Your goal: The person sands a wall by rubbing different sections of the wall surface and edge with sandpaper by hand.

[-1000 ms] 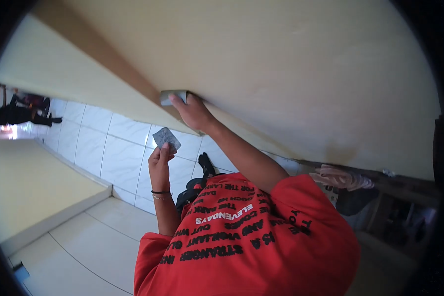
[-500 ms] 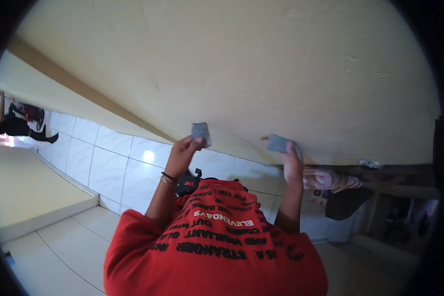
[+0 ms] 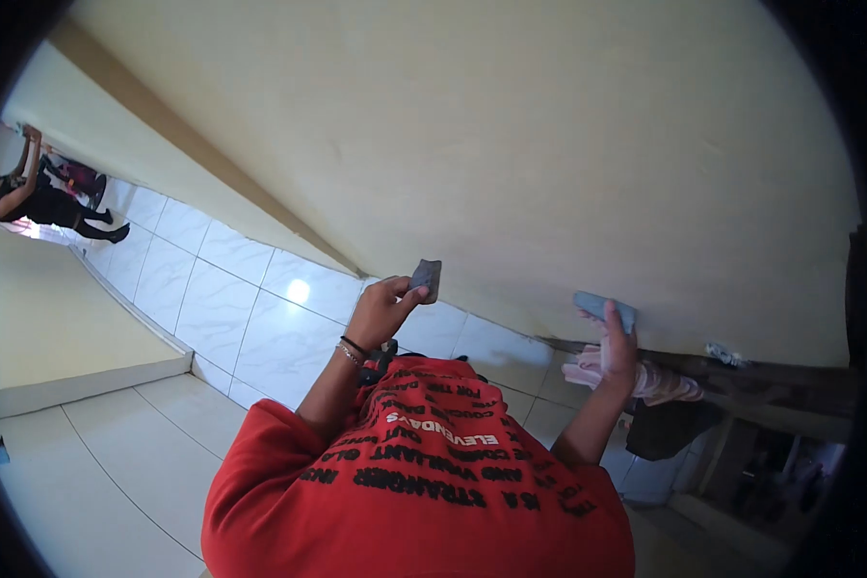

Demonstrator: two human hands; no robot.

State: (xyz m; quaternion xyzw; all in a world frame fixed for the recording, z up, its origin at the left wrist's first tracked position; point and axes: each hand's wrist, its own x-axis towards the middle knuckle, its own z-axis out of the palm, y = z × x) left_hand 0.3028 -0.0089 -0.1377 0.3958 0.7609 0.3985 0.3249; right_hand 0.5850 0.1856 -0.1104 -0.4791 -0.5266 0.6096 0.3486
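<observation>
Near the middle of the view, my left hand [image 3: 382,310] pinches a small dark grey square piece [image 3: 427,279] between thumb and fingers, with a dark band and a bracelet on the wrist. Farther right, my right hand [image 3: 619,347] holds a blue-grey flat pad [image 3: 605,310] at the cream wall [image 3: 549,144]. The thumb lies over the pad, and most of the other fingers are hidden behind it.
Pink cloth [image 3: 660,382] and a dark cloth [image 3: 672,427] hang at the right below a ledge [image 3: 775,376], which bears a small crumpled item [image 3: 725,354]. Another person [image 3: 48,204] stands far left on the tiled floor [image 3: 207,289]. A low wall [image 3: 67,318] is at left.
My right hand has swept right along the wall with the pad, from near the wall's corner. My left hand has moved right with the grey piece. The other person's arms have shifted.
</observation>
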